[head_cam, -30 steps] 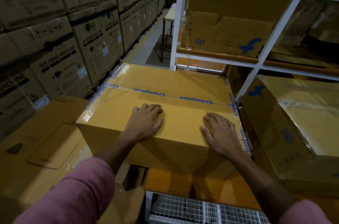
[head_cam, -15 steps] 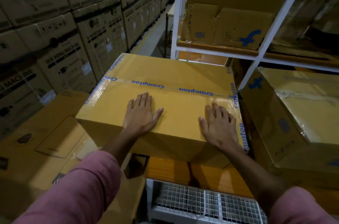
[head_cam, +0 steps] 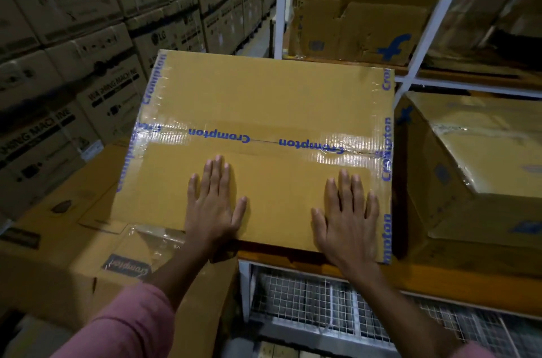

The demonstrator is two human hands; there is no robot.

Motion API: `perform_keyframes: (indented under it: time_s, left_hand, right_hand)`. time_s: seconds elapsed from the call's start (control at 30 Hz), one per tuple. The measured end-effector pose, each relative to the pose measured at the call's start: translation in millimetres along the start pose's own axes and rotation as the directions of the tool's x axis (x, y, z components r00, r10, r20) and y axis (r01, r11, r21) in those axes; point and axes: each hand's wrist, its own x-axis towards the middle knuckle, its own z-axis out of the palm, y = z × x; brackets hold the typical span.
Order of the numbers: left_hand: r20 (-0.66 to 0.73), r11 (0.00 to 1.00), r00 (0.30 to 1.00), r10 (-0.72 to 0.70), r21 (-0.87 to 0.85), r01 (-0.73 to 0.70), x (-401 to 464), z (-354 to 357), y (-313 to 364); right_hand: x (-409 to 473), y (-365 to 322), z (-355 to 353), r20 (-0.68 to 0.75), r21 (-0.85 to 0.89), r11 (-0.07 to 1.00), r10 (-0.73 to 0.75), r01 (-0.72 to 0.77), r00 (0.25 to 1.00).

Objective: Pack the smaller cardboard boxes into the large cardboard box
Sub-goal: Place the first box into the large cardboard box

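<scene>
A large yellow-brown cardboard box [head_cam: 264,93], sealed with clear tape printed "Crompton" in blue, sits on an orange shelf board in front of me. My left hand [head_cam: 212,205] lies flat on its top near the front edge, fingers spread. My right hand [head_cam: 347,217] lies flat on the top to the right, near the taped right edge. Neither hand holds anything. Another taped box [head_cam: 475,158] with a blue logo stands right beside it on the right.
A lower Crompton box [head_cam: 73,240] lies to the left. Stacked LG washing-machine cartons [head_cam: 88,64] form a wall on the left, with an aisle behind. A white shelf frame [head_cam: 280,5] holds worn cartons [head_cam: 352,29]. A wire-mesh rack [head_cam: 322,299] sits below the orange board.
Both hands have flattened out with fingers straight on the box top. The view has tilted down and closer, so the box top fills more of the frame.
</scene>
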Motion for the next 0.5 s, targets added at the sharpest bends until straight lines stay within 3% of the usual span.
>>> perform_keyframes:
  time_s: [0.5]
  left_hand:
    - [-0.111, 1.0, 0.993, 0.029, 0.011, -0.028, 50.7, 57.1, -7.2]
  right_hand:
    - [43.1, 3.3, 59.7, -0.155, -0.013, 1.0, 0.021, -0.024, 0.988]
